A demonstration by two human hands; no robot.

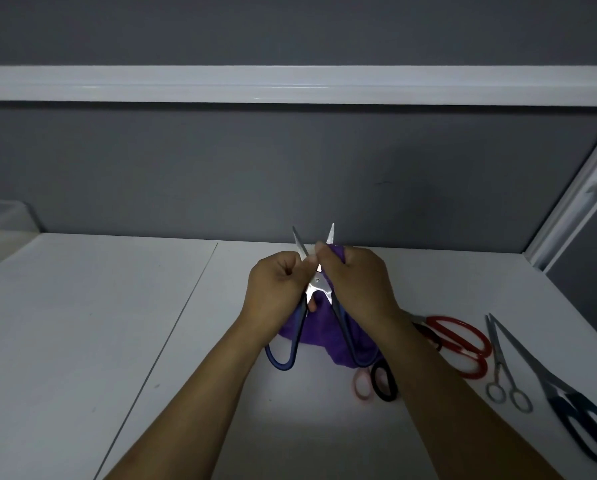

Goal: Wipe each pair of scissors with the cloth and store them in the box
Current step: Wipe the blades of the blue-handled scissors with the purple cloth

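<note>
Blue-handled scissors (317, 283) are held up over the middle of the white table, blades spread open and pointing away from me. My left hand (276, 289) grips them near the pivot. My right hand (354, 282) holds a purple cloth (319, 318) bunched against the right blade; the cloth hangs down behind the handles. The translucent box (2, 233) stands at the far left.
To the right lie red-handled scissors (458, 344), small silver scissors (501, 368) and large dark-blue-handled scissors (574, 417). A pink handle loop (362, 386) and a black handle loop (384, 382) show under my right forearm. A grey partition stands behind the table (82, 341).
</note>
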